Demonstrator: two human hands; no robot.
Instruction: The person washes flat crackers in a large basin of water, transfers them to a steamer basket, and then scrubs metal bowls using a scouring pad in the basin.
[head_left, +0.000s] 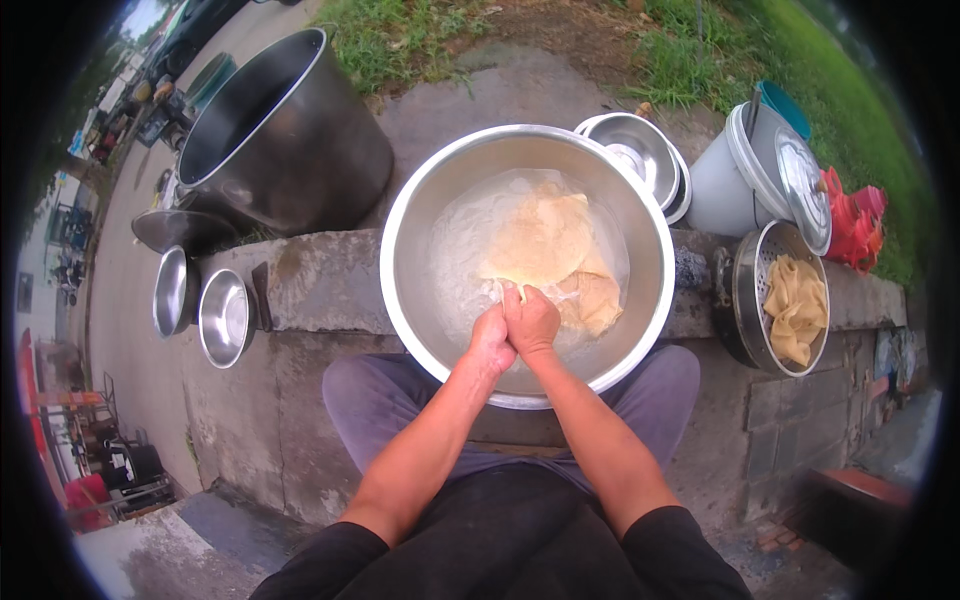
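Note:
A wide metal basin (409, 262) stands before me, between my knees, with water in it. Thin, soft beige sheets (544, 232) lie spread and folded in the water; whether they are cloth or tofu skin I cannot tell. My left hand (493, 336) and my right hand (531, 321) are pressed together over the basin's near half. Both are closed around a bunched bit of the beige material, and a pale edge shows between the thumbs. Most of that held part is hidden by the fingers.
Left are a large dark metal pot (322, 142) and small steel bowls (225, 319). Right, a colander (761, 300) holds folded beige sheets (796, 311). Beyond it are a white bucket (724, 180), a metal lid (802, 187) and stacked basins (637, 150). A concrete ledge (330, 281) runs across.

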